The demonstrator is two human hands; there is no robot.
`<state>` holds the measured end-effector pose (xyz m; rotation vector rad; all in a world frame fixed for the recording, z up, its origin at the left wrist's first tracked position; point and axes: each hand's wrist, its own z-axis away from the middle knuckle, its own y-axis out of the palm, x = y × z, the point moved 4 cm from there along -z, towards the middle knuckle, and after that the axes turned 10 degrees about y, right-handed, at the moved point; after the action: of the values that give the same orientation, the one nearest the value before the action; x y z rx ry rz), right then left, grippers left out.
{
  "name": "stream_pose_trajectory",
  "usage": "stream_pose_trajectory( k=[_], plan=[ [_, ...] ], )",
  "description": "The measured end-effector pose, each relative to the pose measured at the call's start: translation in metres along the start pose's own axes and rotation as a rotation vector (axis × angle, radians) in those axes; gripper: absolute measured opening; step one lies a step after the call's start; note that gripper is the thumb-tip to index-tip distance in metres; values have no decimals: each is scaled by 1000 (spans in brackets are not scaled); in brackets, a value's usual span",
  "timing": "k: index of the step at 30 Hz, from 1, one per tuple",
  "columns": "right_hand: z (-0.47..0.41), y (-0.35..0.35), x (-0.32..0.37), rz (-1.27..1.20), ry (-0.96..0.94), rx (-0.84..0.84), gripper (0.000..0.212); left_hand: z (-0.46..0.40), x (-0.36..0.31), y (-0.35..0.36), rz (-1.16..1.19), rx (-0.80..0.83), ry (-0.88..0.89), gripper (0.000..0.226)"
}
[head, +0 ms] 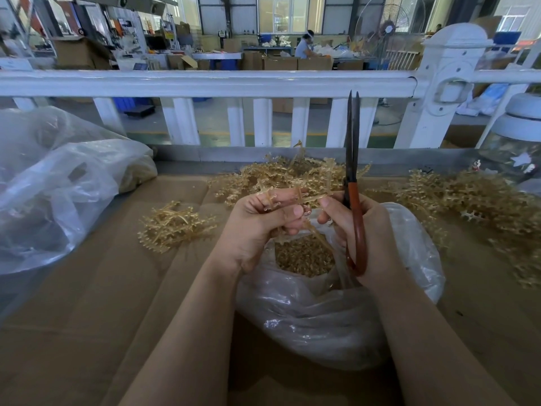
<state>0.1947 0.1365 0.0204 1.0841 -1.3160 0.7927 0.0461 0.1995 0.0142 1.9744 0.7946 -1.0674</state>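
Observation:
My left hand [260,221] grips a branched amber plastic sprue [304,197] above an open clear plastic bag [336,312]. Small amber pieces [304,256] fill the bottom of the bag. My right hand [360,230] holds a pair of scissors [352,159] by their red-brown handles. The dark blades point straight up and stand almost together. The thumb and fingers of my right hand also touch the right end of the sprue.
Heaps of amber sprues lie at the back middle [292,174], the right [468,200] and the left [172,227] of the cardboard-covered table [102,303]. A big crumpled plastic bag [52,186] sits at the left. A white railing [205,83] runs behind the table.

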Motion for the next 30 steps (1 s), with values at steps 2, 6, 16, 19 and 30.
stream_pose_trajectory(
  k=[2, 6, 16, 19, 30],
  plan=[
    [0, 0, 0, -7, 0, -12, 8, 1, -1, 1, 8, -7, -6, 22],
    [2, 1, 1, -33, -9, 4, 4, 1, -2, 0, 12, -26, -8, 22],
    [2, -2, 1, -14, -20, -21, 9, -1, -2, -3, 80, -65, -30, 22],
    [1, -3, 0, -15, -23, -27, 8, -1, -1, -4, 109, -78, -35, 21],
    [-2, -5, -4, 85, -92, -33, 32, -3, 1, -9, 35, -189, 19, 25]
  ],
)
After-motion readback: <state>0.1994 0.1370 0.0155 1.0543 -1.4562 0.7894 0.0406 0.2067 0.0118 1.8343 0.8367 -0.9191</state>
